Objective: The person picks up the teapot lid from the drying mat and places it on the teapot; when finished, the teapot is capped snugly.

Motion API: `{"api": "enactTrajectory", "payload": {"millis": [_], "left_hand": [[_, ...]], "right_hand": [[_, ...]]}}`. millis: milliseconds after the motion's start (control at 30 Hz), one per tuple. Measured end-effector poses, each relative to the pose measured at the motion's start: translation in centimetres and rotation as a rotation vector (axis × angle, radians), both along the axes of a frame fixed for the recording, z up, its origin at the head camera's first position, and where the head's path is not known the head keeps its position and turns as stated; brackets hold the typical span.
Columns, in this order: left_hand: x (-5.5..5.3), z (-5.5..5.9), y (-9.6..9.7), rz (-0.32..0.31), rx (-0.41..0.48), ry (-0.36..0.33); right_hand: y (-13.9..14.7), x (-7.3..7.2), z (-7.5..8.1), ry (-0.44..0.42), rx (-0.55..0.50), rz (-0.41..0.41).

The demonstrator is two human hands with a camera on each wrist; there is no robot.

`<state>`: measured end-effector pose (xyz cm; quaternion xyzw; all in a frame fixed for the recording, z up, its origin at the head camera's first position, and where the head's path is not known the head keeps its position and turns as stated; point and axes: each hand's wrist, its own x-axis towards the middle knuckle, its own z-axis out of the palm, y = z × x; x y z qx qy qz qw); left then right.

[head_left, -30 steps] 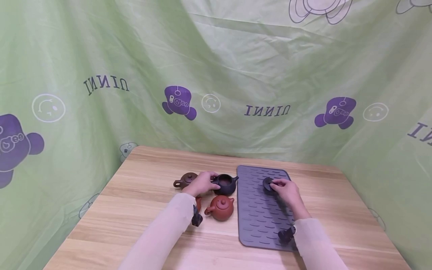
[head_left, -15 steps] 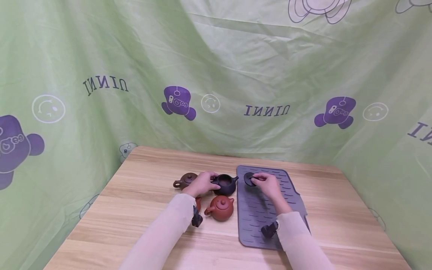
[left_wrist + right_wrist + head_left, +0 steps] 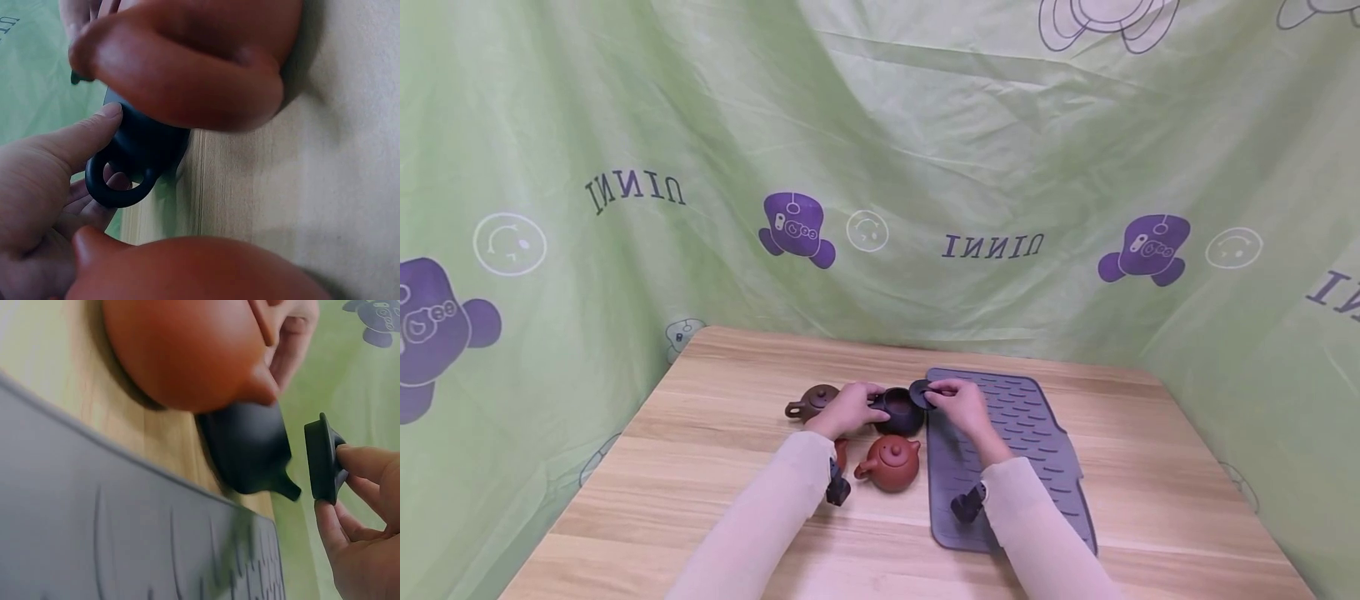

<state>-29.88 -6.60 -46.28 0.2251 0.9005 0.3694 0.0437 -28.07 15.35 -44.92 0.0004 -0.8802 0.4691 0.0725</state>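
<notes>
Thumb and fingers of my left hand (image 3: pixel 847 408) hold the black teapot (image 3: pixel 901 423) at its handle side. The teapot stands upright on the table, its top uncovered. In the left wrist view its looped handle (image 3: pixel 119 199) shows below my thumb. My right hand (image 3: pixel 966 410) pinches a round black lid (image 3: pixel 919 394) by its knob. The lid hangs tilted in the air above the spout side of the pot. From the right wrist view, the lid (image 3: pixel 320 459) is on edge, apart from the black spout (image 3: pixel 287 484).
A red teapot (image 3: pixel 892 468) stands just in front of the black one. Another red teapot (image 3: pixel 841 454) is mostly hidden by my left wrist. Behind my left hand is a brown teapot (image 3: pixel 815 402). A grey ridged mat (image 3: pixel 1045 467) lies under my right forearm.
My right hand has carried the lid leftward from over the grey mat to the black teapot's edge. The left hand has kept its place on the pot.
</notes>
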Motion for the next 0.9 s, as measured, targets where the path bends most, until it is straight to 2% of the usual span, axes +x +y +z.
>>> {"api": "enactTrajectory", "payload": {"millis": [200, 500, 900], "left_hand": [[0.2, 0.0, 0.1, -0.009, 0.012, -0.014], [0.3, 0.2, 0.1, -0.003, 0.028, -0.026], [0.2, 0.1, 0.0, -0.009, 0.046, -0.039]], "right_hand": [[-1.2, -0.3, -0.4, 0.001, 0.003, 0.028], [-2.4, -0.5, -0.8, 0.007, -0.048, 0.045], [-3.6, -0.6, -1.3, 0.059, 0.045, 0.077]]}}
